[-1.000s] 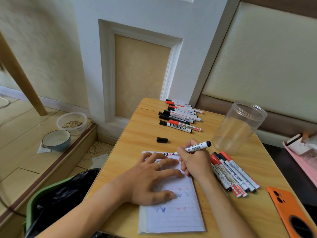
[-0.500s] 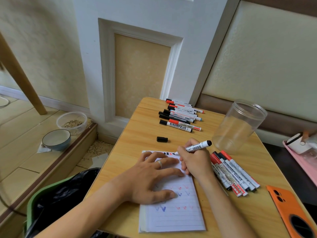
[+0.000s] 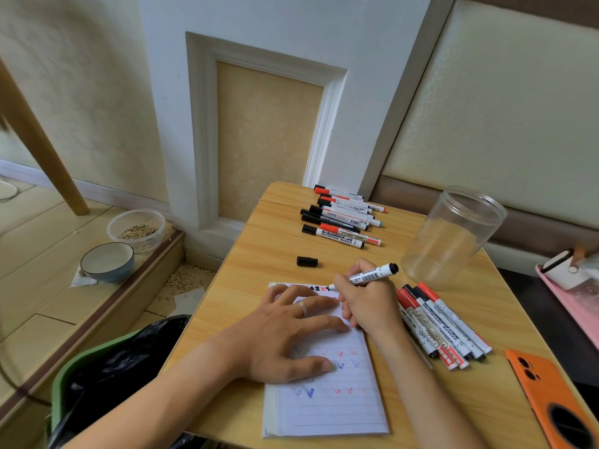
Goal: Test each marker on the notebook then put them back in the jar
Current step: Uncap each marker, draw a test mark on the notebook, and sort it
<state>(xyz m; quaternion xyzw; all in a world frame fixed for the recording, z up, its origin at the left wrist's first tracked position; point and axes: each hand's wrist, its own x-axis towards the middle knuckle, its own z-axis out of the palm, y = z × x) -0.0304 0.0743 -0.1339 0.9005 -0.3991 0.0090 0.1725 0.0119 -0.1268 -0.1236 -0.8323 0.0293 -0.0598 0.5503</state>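
The marker (image 3: 369, 275) is a slim white tube printed with black lettering and a barcode, with a black end plug pointing up and away toward the jar; its tip is down at the top edge of the notebook (image 3: 327, 406), beside a cluster of black and red scribbles. The right hand (image 3: 368, 303) grasps it, fingers curled round the lower barrel in a writing grip. The left hand (image 3: 285, 335) lies flat on the notebook with fingers spread and straight, pressing the page down; a plain silver ring sits on one finger. The notebook is a small pad of white lined paper, marked with little blue and red ticks, lying on a table (image 3: 259, 254) with a smooth, pale wood-grain top. Just beyond the notebook lies a short black cap (image 3: 307, 261), off its marker. Farther beyond, near the table's far edge, is a row of markers (image 3: 340, 218) with black and red caps. Right of the notebook a second bunch of markers (image 3: 444, 328) lies packed side by side. Beyond that bunch stands the jar (image 3: 453, 238), a clear plastic cylinder with a ridged rim, open at the top. An orange phone case (image 3: 551, 393) lies at the table's near right corner.
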